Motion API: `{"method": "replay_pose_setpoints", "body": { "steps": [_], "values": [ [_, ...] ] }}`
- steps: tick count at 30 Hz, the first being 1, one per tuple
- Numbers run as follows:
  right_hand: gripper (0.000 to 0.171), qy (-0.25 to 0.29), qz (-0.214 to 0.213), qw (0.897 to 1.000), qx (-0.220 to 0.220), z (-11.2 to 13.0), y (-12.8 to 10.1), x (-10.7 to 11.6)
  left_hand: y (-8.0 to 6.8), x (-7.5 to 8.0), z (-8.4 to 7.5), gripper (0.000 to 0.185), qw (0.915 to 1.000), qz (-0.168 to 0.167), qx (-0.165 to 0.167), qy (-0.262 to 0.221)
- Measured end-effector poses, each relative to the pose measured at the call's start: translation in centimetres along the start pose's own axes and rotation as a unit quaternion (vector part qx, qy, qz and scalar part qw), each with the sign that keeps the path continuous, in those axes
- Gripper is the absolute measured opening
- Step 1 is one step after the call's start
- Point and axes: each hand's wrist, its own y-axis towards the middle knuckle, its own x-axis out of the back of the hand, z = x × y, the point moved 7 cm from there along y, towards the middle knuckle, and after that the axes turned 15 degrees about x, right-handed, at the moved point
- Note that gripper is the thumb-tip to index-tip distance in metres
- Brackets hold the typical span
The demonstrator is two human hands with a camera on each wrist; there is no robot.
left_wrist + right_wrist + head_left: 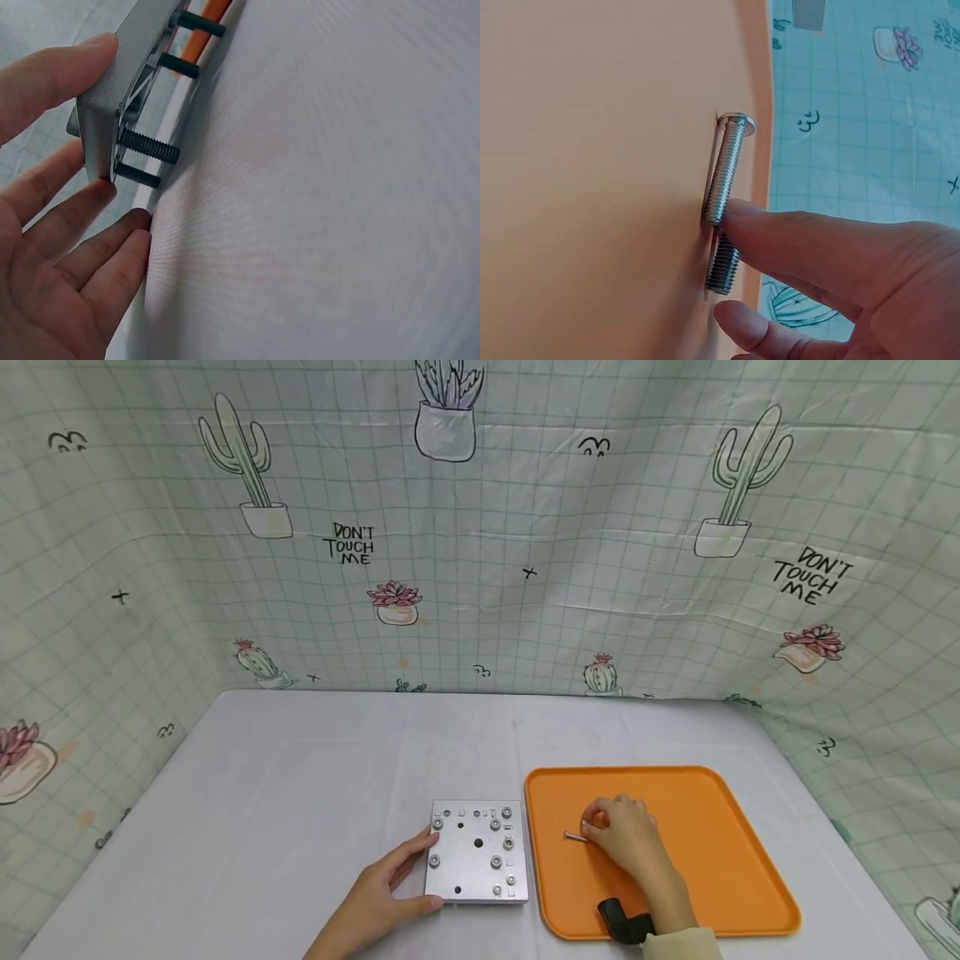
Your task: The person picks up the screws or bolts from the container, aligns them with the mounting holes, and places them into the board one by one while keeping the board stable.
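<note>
Bolt [727, 169], a bright steel machine screw with a flat round head, lies on the orange tray [720, 852]. The right hand [630, 839] closes a fingertip [739, 214] on its threaded shank while the thumb comes up from below, so the hold is a light pinch, not yet a lift. A second, darker threaded end [721, 274] shows just under the finger; whether it is another screw or the same one's tip is hard to tell.

To the left of the tray, the left hand [375, 893] steadies the square aluminium plate [477, 852]: thumb on its near edge, fingers straight along its left side, nothing curled round it. The left wrist view shows black bolt shanks [150, 148] protruding from the plate's underside, holding it off the white table cover [300, 793].

For a sound pick-up, I would roll the screw slightly so that the pads take the shank on both sides near its middle, keeping the head free. The plate is best kept pressed flat, since it stands on those shanks and may rock.

A black tool handle [622, 922] lies at the tray's near edge.
</note>
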Motion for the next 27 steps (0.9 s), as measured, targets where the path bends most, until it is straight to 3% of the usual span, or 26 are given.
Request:
{"method": "replay_pose_setpoints", "body": {
  "steps": [15, 22, 27],
  "values": [
    [0.010, -0.014, -0.006, 1.000, 0.006, 0.02, 0.03, -0.10, 0.01, -0.07, 0.03, 0.070, 1.0000, 0.000, 0.004, 0.001],
    [0.012, -0.005, 0.010, 1.000, 0.010, 0.11, -0.22, -0.35, -0.06, -0.12, 0.24, 0.070, 1.0000, -0.002, 0.007, 0.001],
    [0.011, 0.005, -0.002, 1.000, 0.011, 0.50, -0.36, 0.30, -0.02, -0.12, 0.23, 0.070, 1.0000, -0.002, 0.004, 0.001]
  ]
}}
